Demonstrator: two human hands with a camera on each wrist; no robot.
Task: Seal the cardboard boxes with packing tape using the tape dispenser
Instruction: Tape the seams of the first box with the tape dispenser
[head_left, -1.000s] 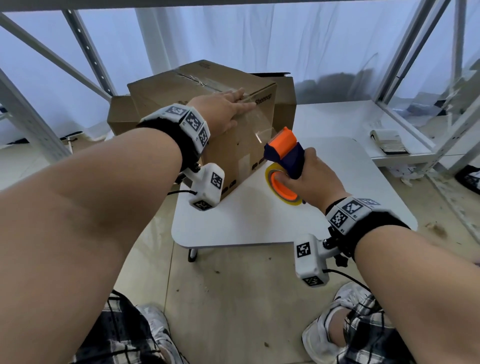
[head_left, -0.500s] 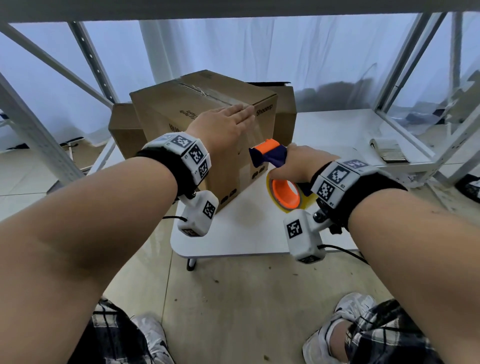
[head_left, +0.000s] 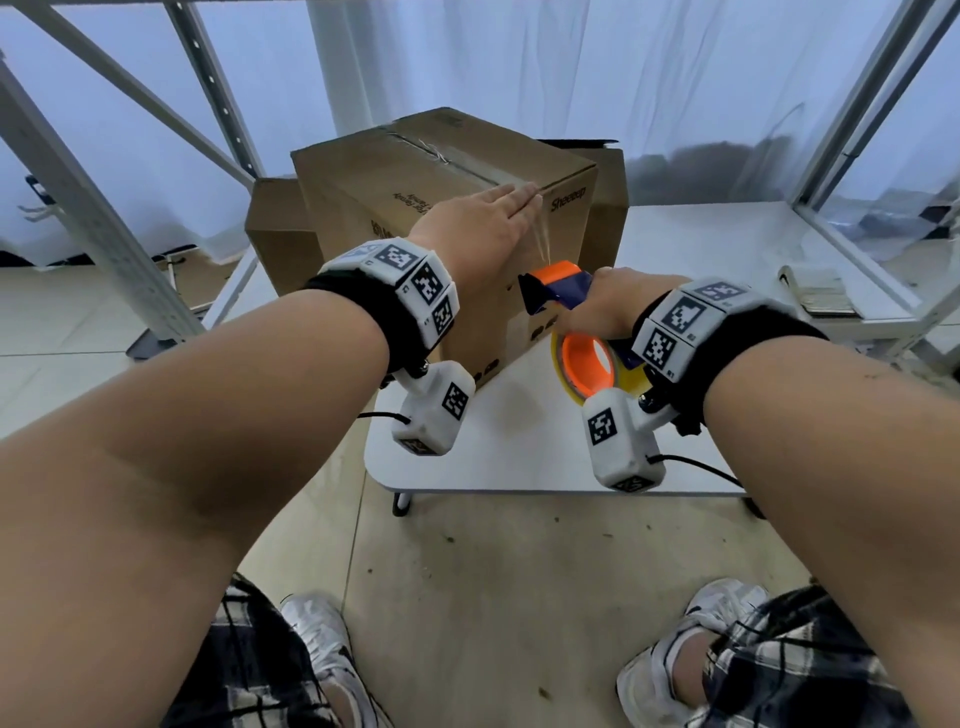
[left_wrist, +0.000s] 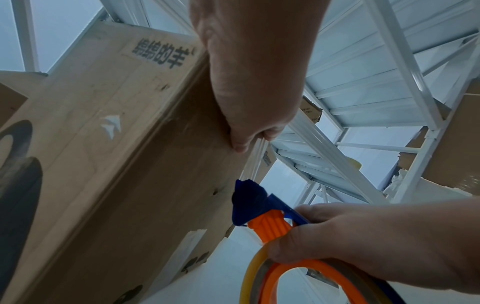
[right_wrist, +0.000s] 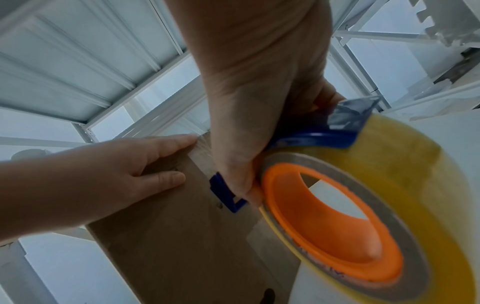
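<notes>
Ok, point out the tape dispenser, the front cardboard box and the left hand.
tape dispenser (head_left: 556, 275), head view, orange top of its head.
front cardboard box (head_left: 363, 182), head view, brown top face.
left hand (head_left: 480, 221), head view, back of the hand.

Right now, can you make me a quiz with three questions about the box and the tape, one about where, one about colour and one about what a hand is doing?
1. Where does the big cardboard box stand?
A. on the white table
B. on the floor
C. on a chair

2. What colour is the core inside the tape roll?
A. green
B. orange
C. pink

3. What is the left hand doing?
A. waving in the air
B. holding scissors
C. pressing flat on the box

Answers: 1 A, the box sits on the tabletop. 2 B, the ring shows orange. 3 C, straight fingers lie on the cardboard while the right hand grips the tape dispenser.
</notes>
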